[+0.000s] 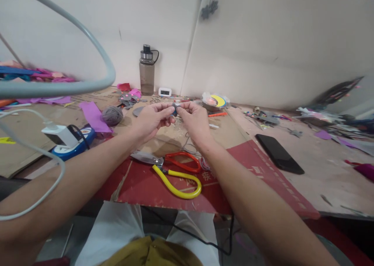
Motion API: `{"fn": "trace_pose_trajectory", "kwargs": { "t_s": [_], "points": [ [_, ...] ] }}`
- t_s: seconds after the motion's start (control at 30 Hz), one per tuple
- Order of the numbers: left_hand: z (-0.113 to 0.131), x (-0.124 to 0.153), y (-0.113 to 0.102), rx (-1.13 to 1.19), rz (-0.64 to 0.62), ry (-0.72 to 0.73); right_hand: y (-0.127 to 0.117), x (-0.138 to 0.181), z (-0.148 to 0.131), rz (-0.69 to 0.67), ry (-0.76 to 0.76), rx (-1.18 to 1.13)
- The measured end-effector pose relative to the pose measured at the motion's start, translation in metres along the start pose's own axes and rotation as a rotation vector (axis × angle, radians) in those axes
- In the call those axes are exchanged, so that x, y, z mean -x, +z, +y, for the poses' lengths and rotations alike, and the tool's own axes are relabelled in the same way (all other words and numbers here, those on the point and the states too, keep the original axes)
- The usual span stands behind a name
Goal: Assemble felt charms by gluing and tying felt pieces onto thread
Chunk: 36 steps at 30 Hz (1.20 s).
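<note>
Both hands meet over the cardboard, fingertips pinched around a small dark grey-blue piece (175, 109), too small and covered to name. My left hand (154, 120) grips it from the left with thumb and forefinger, its other fingers curled. From the right, my right hand (195, 120) pinches the same piece. A thin grey yarn (188, 144) lies in loops beneath the right hand. Nearer to me rest scissors (177, 185) with one red and one yellow handle. Left of the hands are a ball of grey yarn (112, 115) and a flat grey disc (138, 111).
A water bottle (146, 73) and small digital clock (165, 92) stand by the wall. A phone (279, 154) lies at right. At left, a white charger (60, 135) sits on a blue power strip (74, 145). A pale tube (102, 63) arches across the upper left.
</note>
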State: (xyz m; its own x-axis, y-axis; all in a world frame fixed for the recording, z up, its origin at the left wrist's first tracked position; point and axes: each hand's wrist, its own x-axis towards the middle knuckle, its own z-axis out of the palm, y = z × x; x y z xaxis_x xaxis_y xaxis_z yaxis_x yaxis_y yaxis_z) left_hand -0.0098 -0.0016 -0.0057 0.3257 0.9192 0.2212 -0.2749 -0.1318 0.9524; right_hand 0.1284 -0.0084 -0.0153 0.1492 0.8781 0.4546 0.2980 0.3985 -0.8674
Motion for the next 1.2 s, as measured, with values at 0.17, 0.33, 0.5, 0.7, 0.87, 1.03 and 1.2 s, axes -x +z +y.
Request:
{"fn": "trace_pose_trajectory", "kwargs": {
  "t_s": [0.17, 0.33, 0.5, 0.7, 0.87, 1.03, 1.2],
  "points": [
    [0.002, 0.000, -0.004, -0.028, 0.007, -0.078, -0.006, -0.006, 0.008, -0.020, 0.042, -0.024],
    [0.004, 0.000, -0.007, -0.041, 0.043, -0.064, -0.006, -0.004, 0.007, -0.100, 0.066, -0.029],
    [-0.001, -0.002, -0.011, -0.239, 0.067, 0.008, -0.002, 0.002, 0.000, -0.133, 0.026, 0.085],
    [0.002, -0.003, -0.010, -0.222, 0.041, -0.026, -0.001, 0.003, 0.000, -0.145, 0.015, 0.108],
    [0.007, -0.004, -0.014, -0.121, -0.019, -0.130, -0.006, 0.003, -0.002, -0.178, 0.072, 0.091],
    [0.002, -0.004, -0.016, -0.324, -0.010, -0.039, -0.006, 0.004, -0.001, -0.184, 0.018, 0.161],
    [0.001, -0.007, -0.023, -0.445, 0.104, 0.043, -0.002, 0.005, 0.003, -0.168, -0.045, 0.148]
  ]
}}
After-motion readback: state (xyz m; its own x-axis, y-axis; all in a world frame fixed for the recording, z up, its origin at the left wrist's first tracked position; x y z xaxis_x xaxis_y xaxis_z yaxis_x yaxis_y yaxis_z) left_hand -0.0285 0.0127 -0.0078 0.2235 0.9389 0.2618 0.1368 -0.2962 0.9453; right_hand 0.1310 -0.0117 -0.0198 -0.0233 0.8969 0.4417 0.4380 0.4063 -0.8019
